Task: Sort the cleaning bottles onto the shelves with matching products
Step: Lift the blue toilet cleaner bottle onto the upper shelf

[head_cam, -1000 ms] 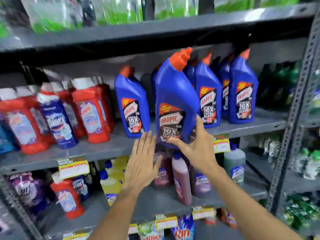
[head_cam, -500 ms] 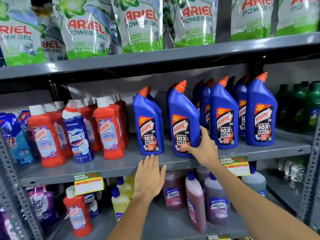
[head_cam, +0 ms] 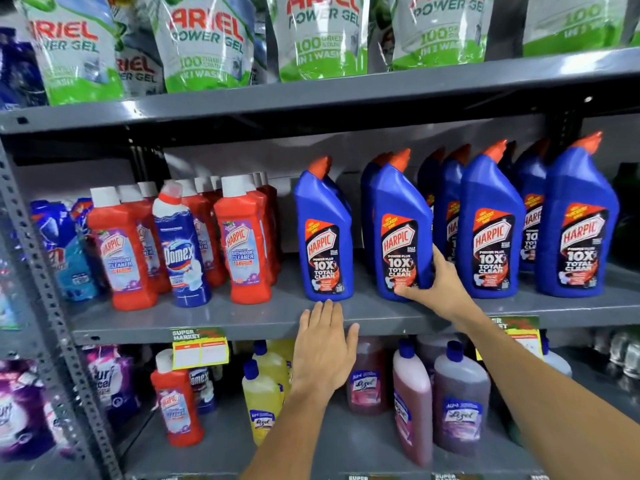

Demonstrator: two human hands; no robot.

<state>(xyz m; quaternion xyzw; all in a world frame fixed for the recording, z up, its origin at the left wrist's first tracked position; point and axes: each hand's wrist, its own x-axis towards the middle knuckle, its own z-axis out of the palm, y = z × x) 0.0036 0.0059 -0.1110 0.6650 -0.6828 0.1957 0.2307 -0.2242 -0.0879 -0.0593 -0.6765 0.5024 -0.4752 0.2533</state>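
Note:
A blue Harpic bottle (head_cam: pixel 400 233) with an orange cap stands upright on the grey middle shelf (head_cam: pixel 242 313), in a row of matching blue Harpic bottles. My right hand (head_cam: pixel 433 284) wraps around its lower right side, thumb under its front label. Another blue Harpic bottle (head_cam: pixel 325 237) stands just left of it. My left hand (head_cam: pixel 323 348) lies flat and empty over the shelf's front edge, fingertips just below that left bottle. Further left a dark blue Domex bottle (head_cam: pixel 181 251) stands among red Harpic bathroom cleaner bottles (head_cam: pixel 244 244).
Ariel Power Gel pouches (head_cam: pixel 204 39) fill the top shelf. The lower shelf holds Lizol bottles (head_cam: pixel 457 400), a yellow bottle (head_cam: pixel 261 400), a red Harpic bottle (head_cam: pixel 176 403) and purple pouches (head_cam: pixel 20 417). A perforated steel upright (head_cam: pixel 45 289) runs down the left.
The blue Harpic bottle, lifted and tilted a second ago, now stands on the middle shelf in the row. My right hand stays on it; my left hand has stayed open below.

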